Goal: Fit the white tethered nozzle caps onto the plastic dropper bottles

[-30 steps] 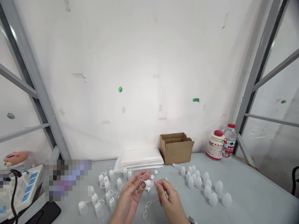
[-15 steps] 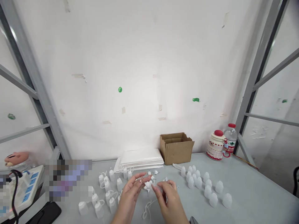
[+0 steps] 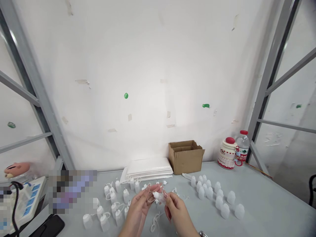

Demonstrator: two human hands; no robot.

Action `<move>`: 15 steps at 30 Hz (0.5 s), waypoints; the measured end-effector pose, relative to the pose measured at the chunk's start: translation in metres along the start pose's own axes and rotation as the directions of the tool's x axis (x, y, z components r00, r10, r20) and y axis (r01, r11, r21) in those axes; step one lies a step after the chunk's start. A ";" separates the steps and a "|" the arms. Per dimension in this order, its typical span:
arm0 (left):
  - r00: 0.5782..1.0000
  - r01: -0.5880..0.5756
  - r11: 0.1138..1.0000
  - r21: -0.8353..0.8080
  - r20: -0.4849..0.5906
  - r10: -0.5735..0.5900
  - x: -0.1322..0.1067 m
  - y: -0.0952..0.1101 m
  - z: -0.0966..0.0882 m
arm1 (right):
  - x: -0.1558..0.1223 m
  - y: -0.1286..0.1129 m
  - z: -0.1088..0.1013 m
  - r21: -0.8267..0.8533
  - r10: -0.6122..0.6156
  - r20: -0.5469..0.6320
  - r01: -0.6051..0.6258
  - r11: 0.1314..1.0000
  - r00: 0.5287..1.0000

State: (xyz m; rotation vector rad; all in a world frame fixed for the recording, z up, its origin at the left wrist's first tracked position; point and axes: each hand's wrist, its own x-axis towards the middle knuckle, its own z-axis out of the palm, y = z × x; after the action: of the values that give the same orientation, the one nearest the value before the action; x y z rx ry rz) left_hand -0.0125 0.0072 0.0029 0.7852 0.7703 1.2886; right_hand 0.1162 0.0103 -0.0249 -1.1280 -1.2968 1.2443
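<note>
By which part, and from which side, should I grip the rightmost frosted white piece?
Probably grip the rightmost frosted piece by its sides, coming from the right: its top is rounded, and a similar piece stands close on its left.

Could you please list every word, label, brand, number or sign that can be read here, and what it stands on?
No text is clearly legible.
Clear bottle with the red cap: printed label, too small to read.
Cream-and-red jar: small printed markings, unreadable.
Power strip: blue panels, any marks too blurred to read.
Pixelated patch: hidden.
Held white dropper bottle and cardboard box: no lettering visible.
</note>
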 end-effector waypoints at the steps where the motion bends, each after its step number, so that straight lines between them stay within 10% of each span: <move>1: 1.000 -0.001 1.000 0.019 -0.007 0.002 -0.001 -0.001 0.000 | 0.000 0.000 0.000 0.007 -0.001 -0.003 0.001 1.000 1.000; 15: 0.961 -0.117 0.828 0.548 -0.148 0.234 -0.034 0.008 0.003 | -0.005 0.009 0.002 0.000 -0.068 0.162 0.069 0.998 0.984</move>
State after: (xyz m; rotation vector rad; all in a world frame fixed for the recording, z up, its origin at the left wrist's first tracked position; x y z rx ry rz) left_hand -0.0183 -0.0263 0.0135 1.2044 1.2882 1.3495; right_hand 0.1143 0.0053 -0.0337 -0.9935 -1.4493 1.3031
